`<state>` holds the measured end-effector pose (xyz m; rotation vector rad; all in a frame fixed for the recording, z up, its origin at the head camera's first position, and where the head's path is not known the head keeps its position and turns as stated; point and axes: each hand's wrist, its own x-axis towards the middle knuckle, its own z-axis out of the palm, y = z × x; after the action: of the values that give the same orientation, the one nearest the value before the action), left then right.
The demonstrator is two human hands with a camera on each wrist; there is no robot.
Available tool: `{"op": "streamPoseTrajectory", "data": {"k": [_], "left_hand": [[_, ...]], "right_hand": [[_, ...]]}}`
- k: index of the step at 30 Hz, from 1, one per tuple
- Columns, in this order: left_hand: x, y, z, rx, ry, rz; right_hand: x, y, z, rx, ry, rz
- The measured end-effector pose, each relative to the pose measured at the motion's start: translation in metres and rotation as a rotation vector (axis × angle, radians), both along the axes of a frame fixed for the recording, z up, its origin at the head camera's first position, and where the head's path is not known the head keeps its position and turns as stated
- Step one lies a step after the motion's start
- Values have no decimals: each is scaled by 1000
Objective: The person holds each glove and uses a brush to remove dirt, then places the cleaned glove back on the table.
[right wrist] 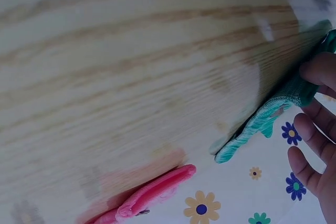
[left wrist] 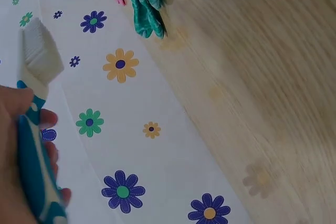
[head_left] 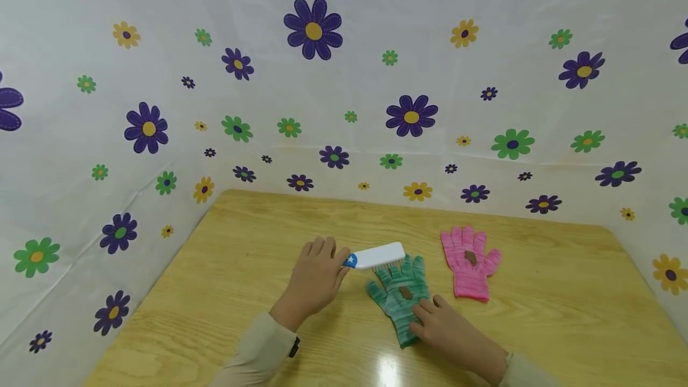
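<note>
My left hand [head_left: 314, 276] grips a brush [head_left: 378, 255] by its blue-and-white handle, clearly seen in the left wrist view. Its white bristles point down over the fingertips of a green striped knit glove [head_left: 395, 306]; whether they touch the knit I cannot tell. That glove lies flat, with a brown patch [head_left: 406, 292] on its middle. At the glove's right edge near the cuff is my right hand [head_left: 446, 327]. In the right wrist view, its thumb and a finger pinch the green fabric while the other fingers stay loosely bent.
A pink knit glove [head_left: 470, 267], also with a brown patch, lies to the right of the green one. Both rest on a wood-grain table [head_left: 258, 232]. White sheeting [head_left: 344, 76] printed with flowers rises behind the table and along its sides.
</note>
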<state>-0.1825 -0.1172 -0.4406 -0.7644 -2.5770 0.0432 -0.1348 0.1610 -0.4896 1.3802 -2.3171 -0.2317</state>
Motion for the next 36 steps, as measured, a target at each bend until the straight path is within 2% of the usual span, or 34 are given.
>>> {"op": "streamPoseTrajectory", "data": {"k": [5,9,16,22,32,36], "left_hand": [[2,4,-5,0,-110,78],[4,8,-5,35,-153,121],[4,12,-7,152,-221,85],[6,14,-10,208,-269,45],[8,24,-18,115,-390,50],[10,28,-21,58,-415,34]], "right_hand": [[1,1,-3,-9,6,0],[1,0,-4,-25,35,1],[2,0,-5,-51,54,4],[5,2,-4,-55,25,14],[12,6,3,-135,10,33],[14,8,3,-142,8,18]]}}
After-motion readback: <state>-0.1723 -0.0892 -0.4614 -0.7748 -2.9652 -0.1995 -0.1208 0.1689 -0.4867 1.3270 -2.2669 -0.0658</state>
